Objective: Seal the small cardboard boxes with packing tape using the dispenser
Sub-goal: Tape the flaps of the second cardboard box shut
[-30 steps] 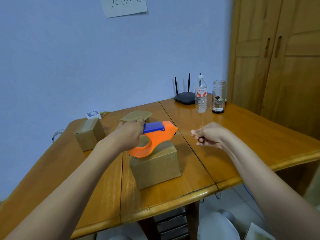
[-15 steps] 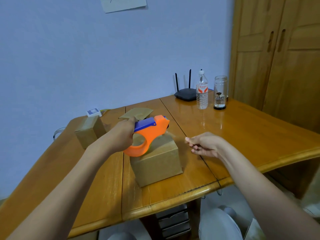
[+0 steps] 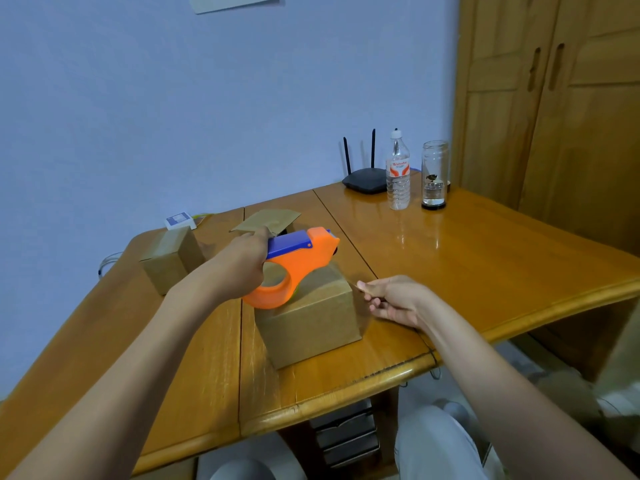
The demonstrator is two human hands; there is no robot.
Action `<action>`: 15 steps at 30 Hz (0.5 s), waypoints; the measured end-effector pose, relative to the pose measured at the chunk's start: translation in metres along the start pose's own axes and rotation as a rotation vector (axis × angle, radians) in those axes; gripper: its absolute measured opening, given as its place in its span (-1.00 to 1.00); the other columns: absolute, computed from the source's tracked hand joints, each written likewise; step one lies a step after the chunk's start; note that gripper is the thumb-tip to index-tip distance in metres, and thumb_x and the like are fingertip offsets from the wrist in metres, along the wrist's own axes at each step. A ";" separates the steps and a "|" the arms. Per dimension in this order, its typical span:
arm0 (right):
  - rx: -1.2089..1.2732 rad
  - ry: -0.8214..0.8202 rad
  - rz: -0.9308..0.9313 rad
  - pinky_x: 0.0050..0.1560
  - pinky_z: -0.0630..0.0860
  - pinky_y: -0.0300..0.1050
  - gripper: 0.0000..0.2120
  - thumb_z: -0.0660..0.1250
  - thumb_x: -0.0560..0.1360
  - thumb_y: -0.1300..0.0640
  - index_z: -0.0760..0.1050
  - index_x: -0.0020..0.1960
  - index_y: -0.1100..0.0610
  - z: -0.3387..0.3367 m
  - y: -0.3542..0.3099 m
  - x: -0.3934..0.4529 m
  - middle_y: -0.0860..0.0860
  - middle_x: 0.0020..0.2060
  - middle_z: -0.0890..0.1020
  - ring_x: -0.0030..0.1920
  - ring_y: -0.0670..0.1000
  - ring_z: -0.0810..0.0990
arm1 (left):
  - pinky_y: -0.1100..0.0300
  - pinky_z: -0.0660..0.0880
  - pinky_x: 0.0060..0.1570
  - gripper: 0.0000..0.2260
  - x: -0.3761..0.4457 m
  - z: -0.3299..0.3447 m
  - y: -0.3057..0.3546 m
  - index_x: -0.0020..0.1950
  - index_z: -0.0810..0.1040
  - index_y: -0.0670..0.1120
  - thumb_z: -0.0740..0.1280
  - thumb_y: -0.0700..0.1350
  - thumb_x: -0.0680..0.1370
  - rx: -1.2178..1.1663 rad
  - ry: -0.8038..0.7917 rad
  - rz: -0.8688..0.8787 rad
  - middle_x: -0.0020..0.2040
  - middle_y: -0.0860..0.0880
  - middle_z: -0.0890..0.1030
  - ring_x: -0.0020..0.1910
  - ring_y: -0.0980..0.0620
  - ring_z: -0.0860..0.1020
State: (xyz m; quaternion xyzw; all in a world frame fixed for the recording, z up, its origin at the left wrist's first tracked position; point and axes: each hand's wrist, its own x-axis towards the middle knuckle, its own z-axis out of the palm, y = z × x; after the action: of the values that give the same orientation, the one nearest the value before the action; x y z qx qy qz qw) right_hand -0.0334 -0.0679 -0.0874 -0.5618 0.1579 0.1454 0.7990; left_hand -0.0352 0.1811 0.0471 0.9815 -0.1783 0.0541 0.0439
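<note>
The fingers of the left hand (image 3: 239, 265) were curled round the handle of the orange and blue tape dispenser (image 3: 294, 266), which rested on top of the near cardboard box (image 3: 311, 320) in the middle of the wooden table (image 3: 485, 258). The right hand (image 3: 394, 299), just right of that box's upper edge, had its fingers bent together; whether they pinched tape I could not tell. A second box (image 3: 169, 258) stood farther left.

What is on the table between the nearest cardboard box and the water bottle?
In the head view, only bare table lies between the nearest box and the bottle.
</note>
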 end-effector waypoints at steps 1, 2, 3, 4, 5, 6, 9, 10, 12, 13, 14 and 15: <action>0.005 0.007 -0.009 -0.33 0.58 -0.22 -0.78 0.51 0.44 0.28 0.62 0.05 0.35 0.001 0.001 0.000 0.09 -0.28 0.57 -0.34 -0.06 0.46 | 0.24 0.31 -0.23 -0.58 0.000 0.000 0.000 0.37 0.33 -0.10 0.24 -0.40 0.55 0.001 -0.001 -0.002 -0.10 0.02 0.42 -0.24 0.09 0.40; 0.011 0.011 -0.020 -0.32 0.58 -0.22 -0.78 0.50 0.45 0.28 0.63 0.05 0.35 0.002 0.002 0.000 0.10 -0.27 0.58 -0.33 -0.05 0.47 | 0.23 0.33 -0.19 -0.56 0.001 0.000 0.001 0.38 0.33 -0.10 0.25 -0.40 0.55 0.001 -0.003 -0.005 -0.08 0.01 0.43 -0.23 0.09 0.40; 0.017 0.011 -0.032 -0.32 0.59 -0.22 -0.80 0.50 0.46 0.29 0.63 0.04 0.35 0.004 0.003 0.000 0.11 -0.25 0.59 -0.32 -0.05 0.48 | 0.22 0.33 -0.16 -0.55 0.001 0.001 0.002 0.39 0.32 -0.10 0.25 -0.40 0.55 0.003 -0.004 -0.007 -0.06 0.00 0.44 -0.23 0.09 0.40; 0.021 0.011 -0.041 -0.32 0.60 -0.21 -0.82 0.49 0.47 0.29 0.63 0.03 0.35 0.006 0.005 -0.001 0.13 -0.24 0.60 -0.32 -0.04 0.49 | 0.20 0.34 -0.14 -0.55 0.001 0.001 0.002 0.39 0.32 -0.10 0.25 -0.40 0.55 0.005 -0.003 -0.007 -0.04 0.00 0.44 -0.22 0.09 0.39; 0.024 0.010 -0.048 -0.32 0.60 -0.20 -0.83 0.48 0.48 0.29 0.62 0.03 0.35 0.008 0.007 -0.002 0.14 -0.23 0.61 -0.30 -0.03 0.51 | 0.20 0.34 -0.13 -0.55 0.001 0.001 0.002 0.39 0.32 -0.09 0.25 -0.40 0.55 0.006 -0.001 -0.005 -0.04 -0.01 0.44 -0.23 0.10 0.39; 0.029 0.014 -0.053 -0.32 0.61 -0.19 -0.83 0.47 0.49 0.28 0.62 0.04 0.35 0.011 0.010 -0.002 0.14 -0.23 0.62 -0.30 -0.02 0.52 | 0.19 0.33 -0.13 -0.54 0.001 0.002 0.002 0.39 0.32 -0.09 0.25 -0.41 0.55 0.006 0.000 -0.004 -0.04 -0.01 0.43 -0.23 0.10 0.39; 0.004 0.044 -0.077 -0.33 0.61 -0.19 -0.77 0.46 0.51 0.26 0.59 0.12 0.36 0.016 0.016 -0.003 0.16 -0.21 0.64 -0.34 -0.02 0.54 | 0.19 0.35 -0.11 -0.55 0.000 0.002 0.002 0.39 0.32 -0.09 0.25 -0.40 0.55 0.008 -0.002 -0.006 -0.01 -0.01 0.45 -0.16 0.08 0.41; -0.028 0.058 -0.087 -0.33 0.61 -0.18 -0.74 0.46 0.51 0.24 0.57 0.14 0.36 0.017 0.016 -0.004 0.15 -0.21 0.65 -0.36 -0.03 0.55 | 0.18 0.36 -0.11 -0.55 0.001 0.002 0.002 0.39 0.32 -0.09 0.25 -0.40 0.55 0.009 -0.003 -0.005 0.00 -0.01 0.45 -0.14 0.07 0.42; -0.129 0.087 -0.124 -0.31 0.64 -0.15 -0.74 0.46 0.52 0.20 0.57 0.12 0.35 0.018 0.015 -0.009 0.15 -0.21 0.66 -0.37 -0.03 0.56 | 0.18 0.36 -0.10 -0.55 0.000 0.002 0.003 0.39 0.32 -0.08 0.25 -0.40 0.56 0.007 -0.006 -0.007 0.01 -0.02 0.46 -0.13 0.07 0.43; -0.178 0.105 -0.151 -0.31 0.65 -0.13 -0.73 0.46 0.53 0.18 0.55 0.12 0.34 0.019 0.014 -0.011 0.15 -0.22 0.66 -0.37 -0.02 0.55 | 0.19 0.36 -0.11 -0.56 0.000 0.002 0.003 0.38 0.32 -0.08 0.25 -0.40 0.56 0.007 -0.005 -0.008 0.01 -0.02 0.47 -0.15 0.07 0.43; -0.216 0.125 -0.177 -0.32 0.66 -0.11 -0.70 0.46 0.53 0.16 0.52 0.13 0.35 0.021 0.013 -0.013 0.16 -0.23 0.66 -0.37 -0.01 0.54 | 0.20 0.35 -0.13 -0.57 0.001 0.002 0.003 0.36 0.33 -0.08 0.25 -0.40 0.56 0.009 -0.004 -0.007 0.00 -0.02 0.47 -0.18 0.08 0.42; -0.247 0.149 -0.197 -0.36 0.64 -0.10 -0.66 0.46 0.54 0.15 0.47 0.17 0.34 0.023 0.013 -0.013 0.16 -0.25 0.65 -0.40 -0.01 0.53 | 0.22 0.34 -0.18 -0.59 0.001 0.002 0.002 0.34 0.33 -0.08 0.25 -0.40 0.55 0.013 -0.005 -0.004 -0.01 -0.03 0.49 -0.21 0.09 0.41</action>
State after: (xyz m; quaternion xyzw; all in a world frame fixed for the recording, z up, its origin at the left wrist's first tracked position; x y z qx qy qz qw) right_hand -0.0484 -0.0427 -0.0860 -0.6778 0.1417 0.0426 0.7202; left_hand -0.0348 0.1782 0.0450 0.9822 -0.1762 0.0527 0.0372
